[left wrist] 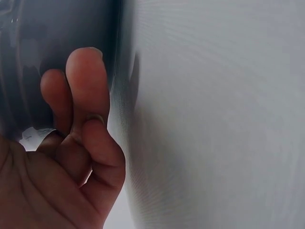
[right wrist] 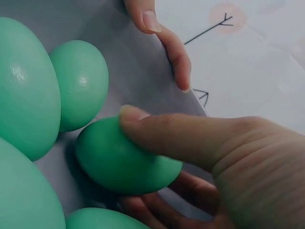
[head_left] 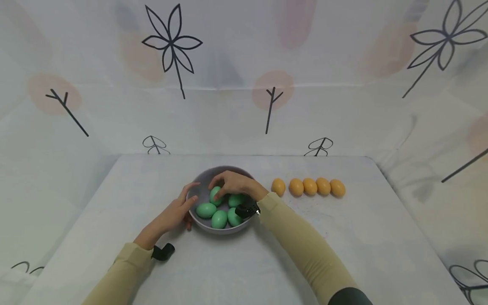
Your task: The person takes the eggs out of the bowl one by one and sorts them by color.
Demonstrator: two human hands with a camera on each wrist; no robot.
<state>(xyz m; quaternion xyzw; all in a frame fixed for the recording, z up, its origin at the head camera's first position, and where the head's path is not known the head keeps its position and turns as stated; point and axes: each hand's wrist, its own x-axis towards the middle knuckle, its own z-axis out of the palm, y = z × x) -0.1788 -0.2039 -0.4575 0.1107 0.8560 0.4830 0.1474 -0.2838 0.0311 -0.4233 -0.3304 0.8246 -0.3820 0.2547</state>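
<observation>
A grey bowl [head_left: 203,180] on the table holds several green eggs [head_left: 206,210]. My left hand [head_left: 173,216] grips its left rim, with thumb and a finger over the edge and other fingers outside. In the left wrist view, those curled fingers [left wrist: 88,86] lie against the bowl's outer wall [left wrist: 52,28]. Inside the bowl, my right hand [head_left: 238,184] pinches one green egg [right wrist: 119,157] between the thumb and the fingers beneath. The right wrist view shows that egg low in the bowl, close beside other green eggs.
To the right of the bowl, several yellow-orange eggs [head_left: 310,186] lie in a row; the leftmost one [head_left: 278,187] sits slightly apart. Everything stands on a white table [head_left: 190,271]. A pale cloth [head_left: 228,118] with plant drawings hangs behind it.
</observation>
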